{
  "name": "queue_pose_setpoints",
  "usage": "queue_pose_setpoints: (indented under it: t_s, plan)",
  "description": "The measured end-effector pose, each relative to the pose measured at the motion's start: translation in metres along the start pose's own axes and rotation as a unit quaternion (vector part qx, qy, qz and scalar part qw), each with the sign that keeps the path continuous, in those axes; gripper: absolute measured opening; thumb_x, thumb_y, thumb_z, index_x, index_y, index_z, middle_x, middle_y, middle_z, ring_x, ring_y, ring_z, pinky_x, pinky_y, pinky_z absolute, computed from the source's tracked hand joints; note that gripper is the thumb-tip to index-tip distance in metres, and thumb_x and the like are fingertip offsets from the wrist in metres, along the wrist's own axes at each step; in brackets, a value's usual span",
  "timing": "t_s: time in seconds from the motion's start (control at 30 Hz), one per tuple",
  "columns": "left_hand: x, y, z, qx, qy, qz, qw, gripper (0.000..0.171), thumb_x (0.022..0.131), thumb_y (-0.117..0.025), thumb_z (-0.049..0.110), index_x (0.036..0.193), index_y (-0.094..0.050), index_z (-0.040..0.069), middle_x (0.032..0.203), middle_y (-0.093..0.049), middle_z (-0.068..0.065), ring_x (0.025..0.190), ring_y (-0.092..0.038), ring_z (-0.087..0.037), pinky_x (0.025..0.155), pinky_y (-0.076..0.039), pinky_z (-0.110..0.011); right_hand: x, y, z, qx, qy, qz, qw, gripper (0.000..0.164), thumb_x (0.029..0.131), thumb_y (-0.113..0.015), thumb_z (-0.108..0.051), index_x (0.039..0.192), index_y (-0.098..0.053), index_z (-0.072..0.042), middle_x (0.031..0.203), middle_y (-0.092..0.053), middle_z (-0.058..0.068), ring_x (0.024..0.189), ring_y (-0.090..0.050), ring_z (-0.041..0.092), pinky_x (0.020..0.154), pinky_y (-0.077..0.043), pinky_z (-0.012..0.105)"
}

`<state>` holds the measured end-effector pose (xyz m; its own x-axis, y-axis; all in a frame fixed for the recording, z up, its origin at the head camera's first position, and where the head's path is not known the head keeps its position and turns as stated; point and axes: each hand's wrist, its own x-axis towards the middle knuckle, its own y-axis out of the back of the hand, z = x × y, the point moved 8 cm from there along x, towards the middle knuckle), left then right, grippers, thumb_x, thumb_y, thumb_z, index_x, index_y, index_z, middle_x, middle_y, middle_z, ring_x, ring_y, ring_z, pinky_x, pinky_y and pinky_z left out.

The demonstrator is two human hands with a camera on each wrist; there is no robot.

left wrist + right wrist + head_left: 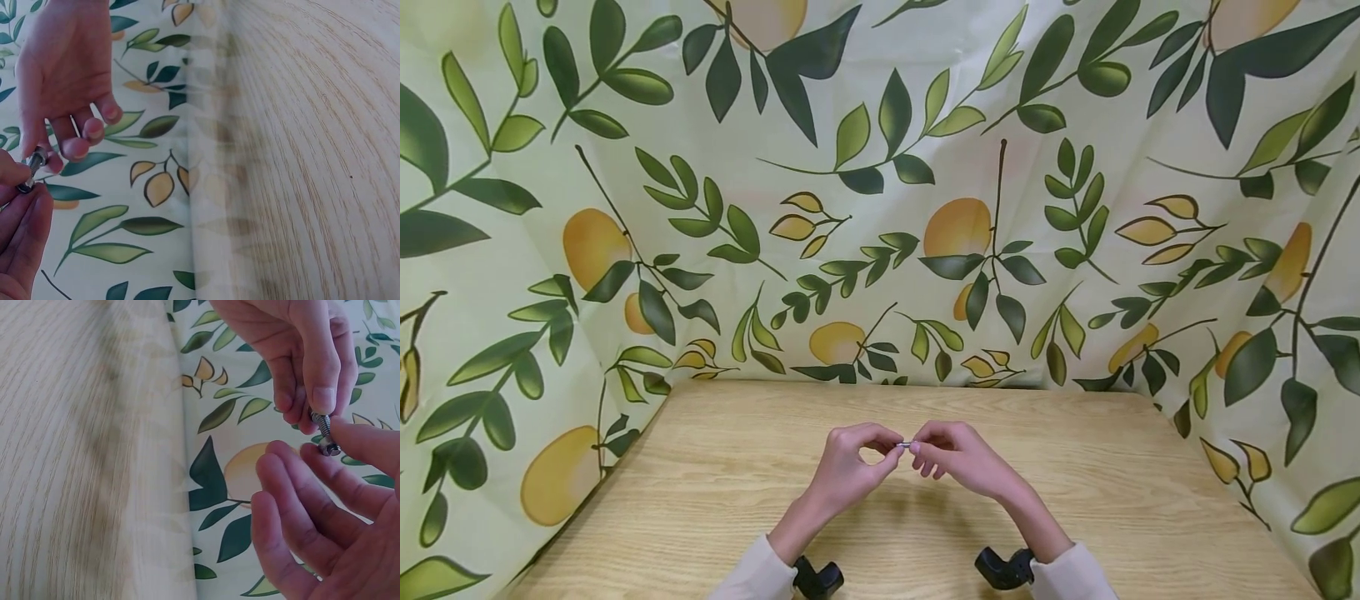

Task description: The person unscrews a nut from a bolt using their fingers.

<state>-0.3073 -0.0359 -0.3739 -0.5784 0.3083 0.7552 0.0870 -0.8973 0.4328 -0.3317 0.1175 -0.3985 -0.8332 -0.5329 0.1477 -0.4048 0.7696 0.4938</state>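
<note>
A small silver bolt is held up over the table between the fingertips of both hands. Its threaded shank shows in the right wrist view, with a wider metal end towards the right hand. My left hand pinches one end between thumb and forefinger. At the other end, the thumb and forefinger of my right hand take the bolt between their tips, its remaining fingers loosely bent and apart. In the left wrist view the left fingertips partly cover the near end.
A pale wood-grain table lies under both hands. Behind it and at the sides hangs a cloth printed with leaves and orange fruit. Black wrist mounts sit below light sleeves.
</note>
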Motion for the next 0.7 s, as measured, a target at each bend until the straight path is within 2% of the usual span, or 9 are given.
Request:
queue_pose_setpoints:
  t_s: [0.1,0.23,0.47,0.7]
  plan:
    - [0.0006,-0.0002,0.0003,-0.002,0.001,-0.001,1.0000,0.007,0.088,-0.078,0.004,0.093,-0.079,0.010,0.083,-0.080,-0.005,0.073,-0.073,-0.005,0.068,-0.061,-0.020,-0.0005,0.0012,-0.0002,0.005,0.000,0.009,1.000,0.023,0.102,-0.064,-0.023,0.110,-0.067,-0.001,0.093,-0.073,0.013,0.081,-0.070,0.028,0.070,-0.062,0.034]
    - [0.0013,0.0001,0.0004,-0.003,0.000,0.000,1.0000,0.009,0.088,-0.079,0.004,0.093,-0.079,0.011,0.083,-0.079,-0.006,0.073,-0.073,-0.005,0.068,-0.061,-0.020,-0.0003,0.0029,-0.0013,0.002,-0.001,0.019,1.000,0.022,0.101,-0.066,-0.023,0.112,-0.067,-0.004,0.092,-0.074,0.014,0.079,-0.069,0.021,0.069,-0.063,0.036]
    - [0.0008,0.0001,0.0003,-0.005,0.001,0.002,1.0000,0.008,0.088,-0.079,0.004,0.093,-0.079,0.010,0.083,-0.079,-0.005,0.073,-0.074,-0.006,0.067,-0.063,-0.023,-0.0011,0.0034,-0.0032,0.002,0.003,0.012,1.000,0.028,0.106,-0.058,-0.027,0.109,-0.069,-0.002,0.092,-0.073,0.013,0.078,-0.070,0.022,0.069,-0.062,0.031]
    - [0.0006,-0.0006,-0.0009,-0.008,0.006,0.000,1.0000,0.006,0.089,-0.079,0.006,0.093,-0.079,0.010,0.084,-0.080,-0.006,0.074,-0.073,-0.006,0.068,-0.063,-0.024,-0.0021,0.0043,-0.0043,0.016,0.006,0.023,1.000,0.020,0.100,-0.066,-0.015,0.112,-0.064,0.001,0.095,-0.072,0.020,0.080,-0.070,0.022,0.070,-0.063,0.035]
